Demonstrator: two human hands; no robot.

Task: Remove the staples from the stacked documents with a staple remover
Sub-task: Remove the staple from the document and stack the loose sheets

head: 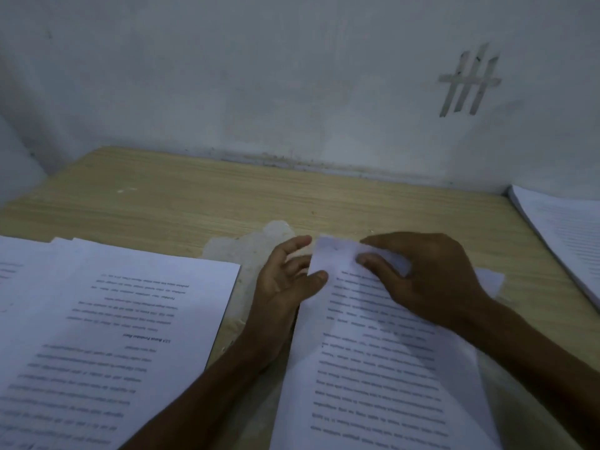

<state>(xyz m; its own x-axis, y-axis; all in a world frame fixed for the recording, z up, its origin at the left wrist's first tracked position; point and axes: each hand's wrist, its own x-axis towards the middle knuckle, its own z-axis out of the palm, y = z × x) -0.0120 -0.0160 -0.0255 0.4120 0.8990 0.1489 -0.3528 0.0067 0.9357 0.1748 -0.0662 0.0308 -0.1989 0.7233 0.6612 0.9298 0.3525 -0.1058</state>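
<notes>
Item: one stapled document [373,368], printed pages, lay near and right of centre on a wooden table [227,196], its far left corner lifted and folded back. Left hand [285,280]: fingers loosely spread, thumb set on the left edge of the raised corner, the other fingers reaching behind it, so the edge looked pinched between them. Right hand [431,280]: fingers curled, forefinger and thumb pinching the same folded corner from the right, palm resting over the page. Staple: presumably in that corner, but too dim and blurred to make out. Staple remover: none in view, in neither hand nor on the table. Also present: a thick stack of papers [113,319] at near left, text facing away; a second stack [568,228] at far right, partly out of view; a pale worn patch [256,248] on the table just beyond the left hand; a grey wall [259,76] bearing strips of old tape [467,82]. Judged step: the corner was being worked by bare fingers, early in the task for this document. Risks noted: pulling the two pinches apart could tear the corner off the sheets; prying a staple by fingertip could prick the skin or leave a bent leg in the paper; loose pages could slide into the left stack and mix.
</notes>
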